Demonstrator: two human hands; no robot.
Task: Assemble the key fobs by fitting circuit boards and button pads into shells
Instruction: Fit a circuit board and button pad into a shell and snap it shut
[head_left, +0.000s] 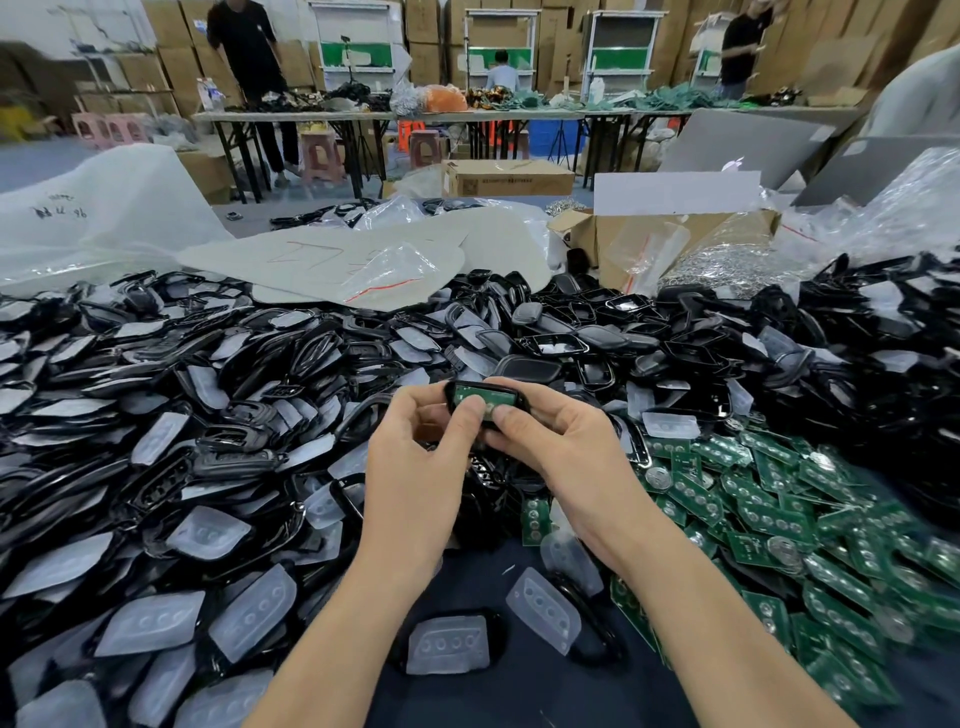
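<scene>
Both my hands hold one black key fob shell (511, 394) above the middle of the table. A green circuit board (464, 396) lies inside the shell. My left hand (415, 467) grips the shell's left end, thumb pressing on the board. My right hand (561, 447) grips the right end, its thumb also on the board. Loose black shells (249, 447) are heaped to the left and behind. Translucent white button pads (543, 608) lie in front. Green circuit boards (779, 525) are piled to the right.
Clear plastic bags (104, 218) and a grey sheet (322, 260) lie behind the heap. An open cardboard box (670, 234) with metal rings stands at the back right. Folding tables (415, 117), stools and people are farther off.
</scene>
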